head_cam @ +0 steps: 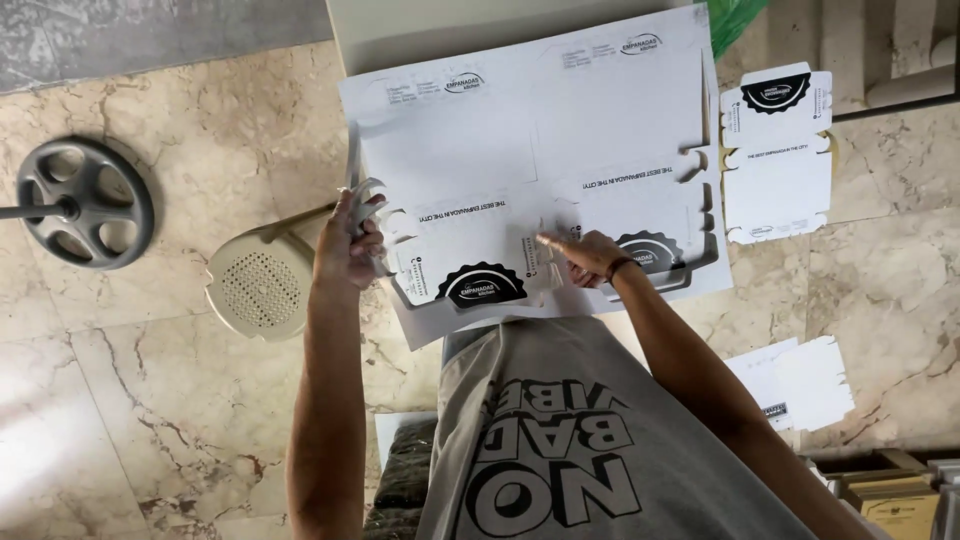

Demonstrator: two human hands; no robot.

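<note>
While left hand (348, 240) grips scrap strip (366, 196), right hand (592, 254) presses die-cut sheet (530, 150)

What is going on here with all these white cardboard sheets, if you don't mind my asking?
A person in a grey shirt is working on flat white die-cut box blanks laid on a large white sheet. The left hand grips the edge flaps of one blank, while the right hand presses a finger near its middle. Another blank lies to the side, and a beige plastic stool stands on the marble floor.
</note>
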